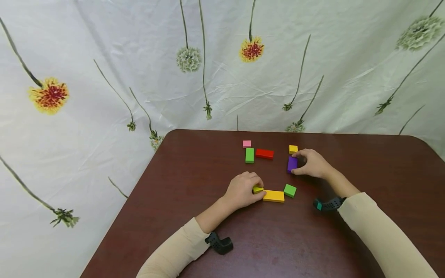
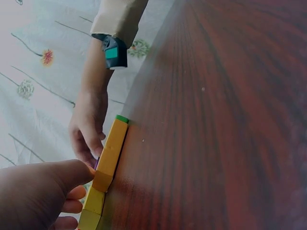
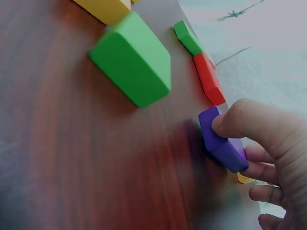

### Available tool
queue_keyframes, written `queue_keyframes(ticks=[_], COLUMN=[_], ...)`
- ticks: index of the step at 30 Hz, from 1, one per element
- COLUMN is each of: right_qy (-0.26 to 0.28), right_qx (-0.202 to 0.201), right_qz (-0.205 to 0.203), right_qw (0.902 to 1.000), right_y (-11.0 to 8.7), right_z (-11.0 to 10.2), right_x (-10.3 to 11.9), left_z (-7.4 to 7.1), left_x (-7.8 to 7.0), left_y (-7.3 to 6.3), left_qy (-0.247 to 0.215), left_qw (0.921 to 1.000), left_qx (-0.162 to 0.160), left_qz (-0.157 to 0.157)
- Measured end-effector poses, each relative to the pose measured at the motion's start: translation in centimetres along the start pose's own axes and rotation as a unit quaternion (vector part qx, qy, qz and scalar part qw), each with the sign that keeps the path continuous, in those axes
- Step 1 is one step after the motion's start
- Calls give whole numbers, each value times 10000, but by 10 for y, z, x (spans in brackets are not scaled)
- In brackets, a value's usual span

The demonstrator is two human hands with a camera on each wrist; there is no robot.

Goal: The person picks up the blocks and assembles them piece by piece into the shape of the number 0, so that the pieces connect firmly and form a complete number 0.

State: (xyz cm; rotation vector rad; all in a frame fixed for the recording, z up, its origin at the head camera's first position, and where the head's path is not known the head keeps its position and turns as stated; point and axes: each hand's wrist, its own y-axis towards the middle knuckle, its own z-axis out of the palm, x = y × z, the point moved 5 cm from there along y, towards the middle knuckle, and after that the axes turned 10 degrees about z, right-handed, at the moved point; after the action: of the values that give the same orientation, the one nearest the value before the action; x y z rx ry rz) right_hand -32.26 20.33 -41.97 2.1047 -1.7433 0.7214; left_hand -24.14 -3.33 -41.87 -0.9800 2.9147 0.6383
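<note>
My right hand (image 1: 314, 165) pinches a purple block (image 1: 292, 164) between thumb and fingers; the right wrist view shows the thumb on one face of the purple block (image 3: 223, 141). My left hand (image 1: 243, 189) curls its fingers and thumb around a small yellow block (image 1: 257, 189), partly covered by the hand. Against that yellow block lies the end of a long orange block (image 1: 273, 196), with the left thumb right at their joint. At the orange block's other end sits a green block (image 1: 290, 190), turned at a slant.
Toward the back of the brown table (image 1: 194, 166) lie a pink block (image 1: 247, 144), a second green block (image 1: 249, 155) and a red block (image 1: 264, 154). A small golden-yellow block (image 1: 293, 149) lies just behind the purple one. A flowered cloth (image 1: 222, 77) hangs behind the table.
</note>
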Motion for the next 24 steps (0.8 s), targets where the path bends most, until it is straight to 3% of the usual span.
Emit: queue_keyframes(ticks=[11,24], right_qy=[185,61], right_qx=[-98,-80], right_qz=[-254,-622], right_qw=[9995,9980], right_y=[-23,-31], right_z=[3,11], right_x=[7,12], left_z=[-1,0], left_x=[0,0], left_y=[1,1], left_qy=[15,-56], left_qw=[10000,10000], left_qx=[-65,-64], left_qz=[57,40])
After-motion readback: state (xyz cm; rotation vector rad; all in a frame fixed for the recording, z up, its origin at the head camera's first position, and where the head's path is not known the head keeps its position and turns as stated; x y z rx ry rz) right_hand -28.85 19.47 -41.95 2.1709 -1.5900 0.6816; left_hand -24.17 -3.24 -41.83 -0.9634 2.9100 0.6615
